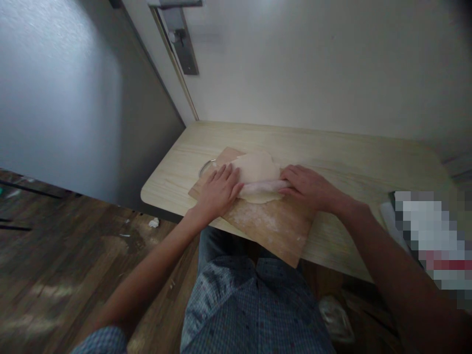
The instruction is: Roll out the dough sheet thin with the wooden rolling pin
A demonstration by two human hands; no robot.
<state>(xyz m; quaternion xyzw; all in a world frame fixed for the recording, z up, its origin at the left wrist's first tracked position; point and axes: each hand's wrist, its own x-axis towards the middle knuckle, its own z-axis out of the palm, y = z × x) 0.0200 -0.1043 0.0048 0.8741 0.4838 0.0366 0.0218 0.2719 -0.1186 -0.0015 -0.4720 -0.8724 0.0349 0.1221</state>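
A pale, floury rolling pin point(263, 187) lies crosswise over a flattened sheet of dough point(256, 167). My left hand point(220, 191) covers the pin's left end, its fingers reaching forward over the board and the thumb along the pin. At the other end, my right hand point(304, 186) is closed around the pin, fingers on top and thumb below. Both pin ends are hidden under the hands. Beneath the dough is a wooden cutting board point(280, 233), set at an angle, dusted with flour and fitted with a metal ring handle point(205, 168).
The board rests on a light wooden table point(342, 231), one corner overhanging the near edge. A pale door point(295, 64) with a metal lock plate point(180, 42) rises behind. A blurred-out item point(431, 236) lies at the right. A clear plastic container point(335, 317) sits below the table.
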